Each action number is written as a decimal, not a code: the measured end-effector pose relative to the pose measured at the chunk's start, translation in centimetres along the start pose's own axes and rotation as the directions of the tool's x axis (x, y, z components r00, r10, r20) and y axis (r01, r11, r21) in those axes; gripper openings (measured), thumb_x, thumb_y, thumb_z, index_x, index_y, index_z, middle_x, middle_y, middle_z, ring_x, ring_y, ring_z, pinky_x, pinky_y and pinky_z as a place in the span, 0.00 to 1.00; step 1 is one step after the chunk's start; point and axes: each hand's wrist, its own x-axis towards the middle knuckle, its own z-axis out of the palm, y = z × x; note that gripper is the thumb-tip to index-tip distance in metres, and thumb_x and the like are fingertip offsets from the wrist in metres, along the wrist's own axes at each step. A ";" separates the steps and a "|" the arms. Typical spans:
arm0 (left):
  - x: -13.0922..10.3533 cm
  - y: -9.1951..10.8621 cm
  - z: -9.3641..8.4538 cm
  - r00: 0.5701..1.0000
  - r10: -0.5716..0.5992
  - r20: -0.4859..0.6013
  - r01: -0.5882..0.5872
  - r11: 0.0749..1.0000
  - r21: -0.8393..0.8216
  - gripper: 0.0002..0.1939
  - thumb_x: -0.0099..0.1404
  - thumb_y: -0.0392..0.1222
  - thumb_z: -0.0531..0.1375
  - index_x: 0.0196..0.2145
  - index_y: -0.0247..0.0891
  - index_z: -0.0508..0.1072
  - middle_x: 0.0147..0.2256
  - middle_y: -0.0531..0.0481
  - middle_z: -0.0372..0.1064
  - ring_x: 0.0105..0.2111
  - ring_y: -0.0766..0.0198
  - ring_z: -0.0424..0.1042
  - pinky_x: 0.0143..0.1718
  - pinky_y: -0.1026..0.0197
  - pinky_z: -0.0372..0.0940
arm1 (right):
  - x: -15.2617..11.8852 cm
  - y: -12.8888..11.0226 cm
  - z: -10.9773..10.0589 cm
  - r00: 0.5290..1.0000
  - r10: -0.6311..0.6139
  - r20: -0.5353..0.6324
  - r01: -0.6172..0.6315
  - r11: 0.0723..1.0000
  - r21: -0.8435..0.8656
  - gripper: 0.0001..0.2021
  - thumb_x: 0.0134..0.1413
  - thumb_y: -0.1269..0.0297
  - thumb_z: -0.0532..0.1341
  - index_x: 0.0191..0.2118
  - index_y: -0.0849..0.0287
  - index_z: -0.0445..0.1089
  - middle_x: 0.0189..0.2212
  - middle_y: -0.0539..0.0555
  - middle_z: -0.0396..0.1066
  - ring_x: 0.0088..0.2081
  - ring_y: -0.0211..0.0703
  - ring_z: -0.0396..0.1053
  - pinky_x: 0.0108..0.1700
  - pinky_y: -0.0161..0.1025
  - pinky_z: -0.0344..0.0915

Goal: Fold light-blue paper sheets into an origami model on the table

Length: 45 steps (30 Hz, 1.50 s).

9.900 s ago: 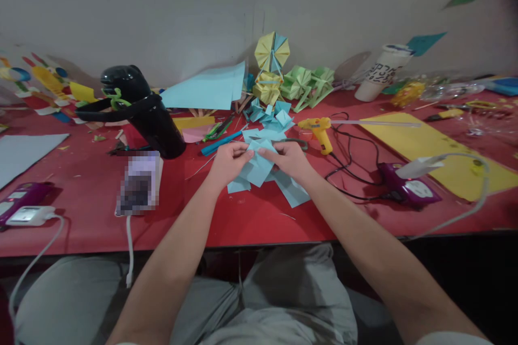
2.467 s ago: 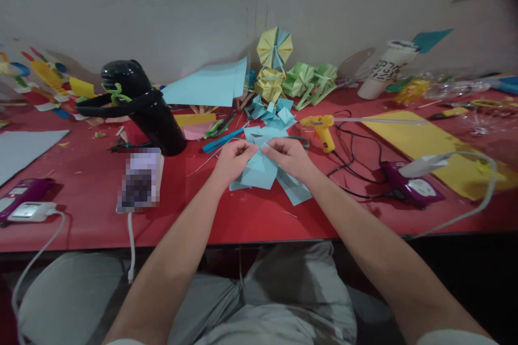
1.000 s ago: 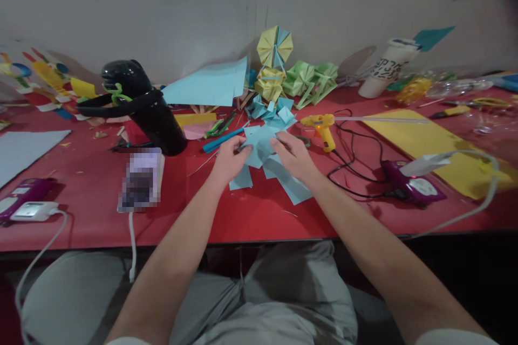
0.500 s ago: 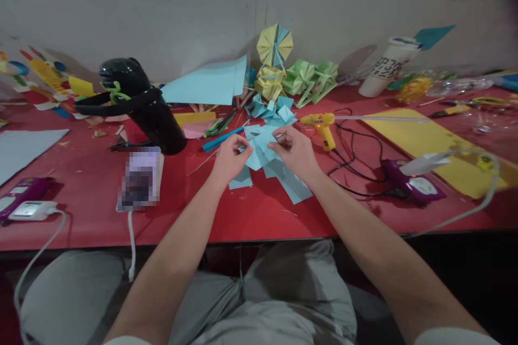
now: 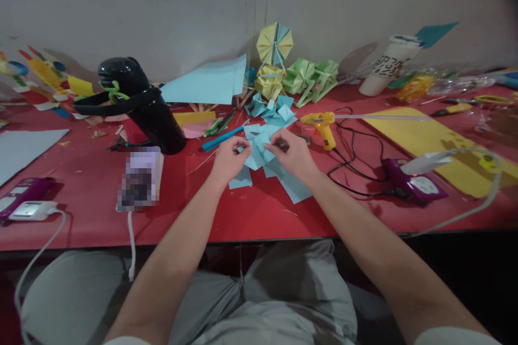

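Observation:
Between my two hands is a small piece of light blue paper [image 5: 259,146], over other blue sheets on the red table. My left hand [image 5: 233,157] pinches the left side of this paper between thumb and fingertips. My right hand [image 5: 292,154] is closed in a pinch at its right side. Loose blue sheets [image 5: 294,185] stick out below my right wrist, and a smaller blue piece [image 5: 242,178] lies by my left hand. Folded blue pieces [image 5: 279,110] are heaped just behind. The paper's exact folds are too small to make out.
A yellow glue gun [image 5: 324,126] with a black cord lies right of my hands. On the left stand a black bottle [image 5: 156,124] and a phone [image 5: 140,178]. Folded paper ornaments [image 5: 275,46], a white cup [image 5: 388,64] and yellow sheets [image 5: 441,151] are farther back and right.
My right hand has shifted slightly left and down, its fingertips closer to my left hand. My left hand has barely moved.

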 end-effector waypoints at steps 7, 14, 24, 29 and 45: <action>0.2 -0.4 0.0 0.998 0.054 -0.022 -0.055 0.998 -0.023 0.02 0.57 0.36 0.61 0.31 0.37 0.71 0.36 0.47 0.75 0.37 0.62 0.72 0.36 0.61 0.64 | 0.1 0.0 -0.1 0.997 -0.061 0.054 0.065 0.996 -0.069 0.13 0.58 0.56 0.58 0.28 0.58 0.63 0.27 0.50 0.63 0.28 0.37 0.59 0.31 0.36 0.57; 0.1 -0.5 0.2 0.996 0.085 0.013 -0.084 0.992 -0.095 0.11 0.56 0.31 0.59 0.39 0.37 0.70 0.39 0.46 0.74 0.40 0.60 0.74 0.38 0.60 0.67 | -0.1 0.1 0.0 0.955 -0.191 0.228 0.227 0.963 -0.146 0.15 0.62 0.59 0.54 0.47 0.58 0.72 0.35 0.56 0.70 0.41 0.48 0.66 0.46 0.46 0.64; -0.1 1.4 0.1 0.951 -0.223 0.215 0.306 0.778 -0.549 0.23 0.51 0.29 0.60 0.47 0.35 0.70 0.44 0.45 0.72 0.35 0.66 0.73 0.38 0.62 0.68 | -0.5 -0.2 0.4 0.915 -0.237 0.327 0.347 0.877 -0.334 0.21 0.65 0.62 0.49 0.60 0.56 0.63 0.60 0.64 0.60 0.60 0.55 0.59 0.59 0.56 0.59; 0.0 2.0 -0.2 0.917 -0.304 0.258 0.398 0.661 -0.636 0.16 0.55 0.31 0.58 0.42 0.37 0.70 0.36 0.49 0.72 0.28 0.69 0.70 0.39 0.59 0.69 | -0.4 -0.5 0.4 0.908 -0.231 0.350 0.365 0.846 -0.389 0.21 0.66 0.63 0.48 0.61 0.56 0.62 0.61 0.65 0.59 0.60 0.56 0.58 0.58 0.58 0.60; -0.1 2.0 -0.3 0.912 -0.286 0.295 0.411 0.642 -0.648 0.16 0.53 0.26 0.54 0.40 0.37 0.66 0.34 0.47 0.73 0.34 0.63 0.75 0.43 0.54 0.69 | -0.2 0.0 0.3 0.912 -0.285 0.294 0.386 0.837 -0.389 0.15 0.64 0.62 0.52 0.51 0.52 0.72 0.56 0.61 0.64 0.57 0.52 0.62 0.56 0.55 0.61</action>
